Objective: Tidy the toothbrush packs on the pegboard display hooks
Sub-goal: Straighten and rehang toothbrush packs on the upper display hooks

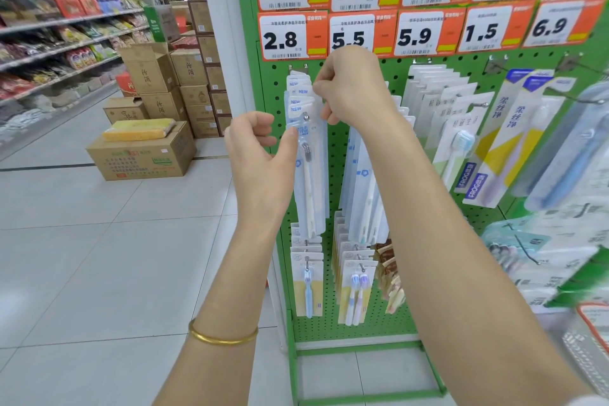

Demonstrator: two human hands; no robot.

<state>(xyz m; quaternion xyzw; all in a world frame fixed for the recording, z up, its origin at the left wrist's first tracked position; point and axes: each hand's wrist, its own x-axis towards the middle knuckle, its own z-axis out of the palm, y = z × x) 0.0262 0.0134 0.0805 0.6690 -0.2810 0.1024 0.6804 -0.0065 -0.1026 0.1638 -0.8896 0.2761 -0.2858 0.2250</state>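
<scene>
A green pegboard carries hooks full of toothbrush packs. On its leftmost upper hook hangs a stack of pale blue packs marked NEW. My left hand pinches the front pack of that stack by its left edge, thumb on its face. My right hand is higher, fingers curled on the right edge of the same stack near the hook's base. A second stack hangs partly hidden behind my right forearm.
Orange price tags line the top of the board. More packs hang to the right, and smaller packs below. Cardboard boxes stand on the tiled floor at left, beside snack shelves.
</scene>
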